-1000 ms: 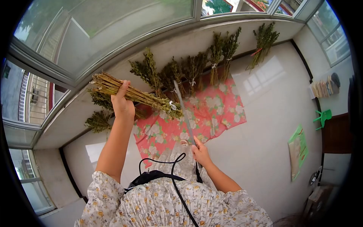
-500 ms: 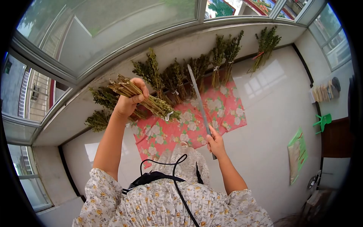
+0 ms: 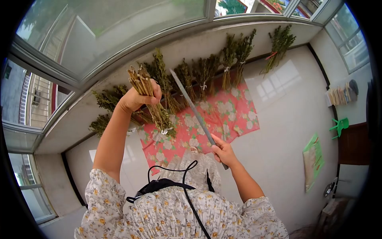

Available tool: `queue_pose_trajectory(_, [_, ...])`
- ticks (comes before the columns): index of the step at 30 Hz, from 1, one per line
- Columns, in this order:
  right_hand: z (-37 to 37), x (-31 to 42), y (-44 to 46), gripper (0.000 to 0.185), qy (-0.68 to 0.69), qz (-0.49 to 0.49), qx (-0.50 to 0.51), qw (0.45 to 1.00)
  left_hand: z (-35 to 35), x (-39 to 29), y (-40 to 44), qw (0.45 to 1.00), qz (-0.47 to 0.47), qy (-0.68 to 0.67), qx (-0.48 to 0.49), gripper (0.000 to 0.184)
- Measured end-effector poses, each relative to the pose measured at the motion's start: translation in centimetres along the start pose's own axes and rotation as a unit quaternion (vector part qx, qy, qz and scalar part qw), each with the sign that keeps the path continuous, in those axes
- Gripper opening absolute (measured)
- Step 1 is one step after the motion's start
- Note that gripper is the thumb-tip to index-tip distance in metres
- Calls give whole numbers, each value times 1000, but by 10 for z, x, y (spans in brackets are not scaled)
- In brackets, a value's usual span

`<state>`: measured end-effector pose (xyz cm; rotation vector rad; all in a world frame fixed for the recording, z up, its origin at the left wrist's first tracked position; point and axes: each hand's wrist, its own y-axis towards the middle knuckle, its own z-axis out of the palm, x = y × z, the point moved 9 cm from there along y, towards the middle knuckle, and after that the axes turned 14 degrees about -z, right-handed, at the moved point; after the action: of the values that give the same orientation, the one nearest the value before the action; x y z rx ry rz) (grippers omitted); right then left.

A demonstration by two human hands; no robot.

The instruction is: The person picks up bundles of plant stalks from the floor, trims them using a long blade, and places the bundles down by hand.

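Note:
My left hand (image 3: 144,97) is wrapped round a bundle of dried leafy stems (image 3: 161,119). Its bare stem ends point up above my fist, while a white tie shows near its lower, leafy part. Low on the right, my right hand (image 3: 224,152) grips one end of a long, thin grey stick (image 3: 193,106). The stick slants up and left, its tip apart from the bundle in the picture; its material I cannot make out. Beneath both hands, a red floral cloth (image 3: 193,142) lies on the floor.
Several similar tied bundles (image 3: 229,59) lean along the low wall under the windows. One with a red tie (image 3: 278,46) stands farther right. A small green chair (image 3: 339,128) and a green-and-beige bag (image 3: 314,161) are at the right. A black cord (image 3: 185,185) hangs before my body.
My left hand has turned the bundle more upright and moved slightly right. The stick's tip has swung left, towards the bundle, with my right hand nearly in place.

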<state>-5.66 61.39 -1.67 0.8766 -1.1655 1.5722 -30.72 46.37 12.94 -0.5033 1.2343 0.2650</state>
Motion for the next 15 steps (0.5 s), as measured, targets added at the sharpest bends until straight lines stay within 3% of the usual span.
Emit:
queue_pose_trajectory(1, [-7, 1, 0, 50, 10, -12, -38, 999, 1, 0, -2, 1000, 4, -3, 6, 23])
queue_pose_trajectory(2, [10, -13, -6, 50, -3, 46, 60, 997, 1, 0, -3, 1000, 2, -2, 6, 23])
queue_pose_trajectory(3, [10, -13, -6, 50, 0, 46, 58, 997, 2, 1, -3, 1000, 2, 7, 10, 23])
queue_pose_trajectory(7, [-5, 0, -6, 49, 22, 0, -42, 999, 10, -2, -5, 999, 13, 4, 34, 22])
queue_pose_trajectory(9, [20, 2, -13, 50, 4, 24, 78, 997, 12, -3, -5, 999, 23, 0, 44, 21])
queue_pose_trajectory(11, [16, 3, -11, 50, -13, 13, 67, 998, 15, -5, -4, 997, 42, 23, 58, 21])
queue_pose_trajectory(13, [-5, 14, -7, 49, 22, -27, -51, 998, 17, -4, -4, 998, 38, 6, 54, 21])
queue_pose_trajectory(15, [0, 6, -9, 49, 5, -30, -28, 999, 18, -2, -3, 998, 28, -4, 57, 22])
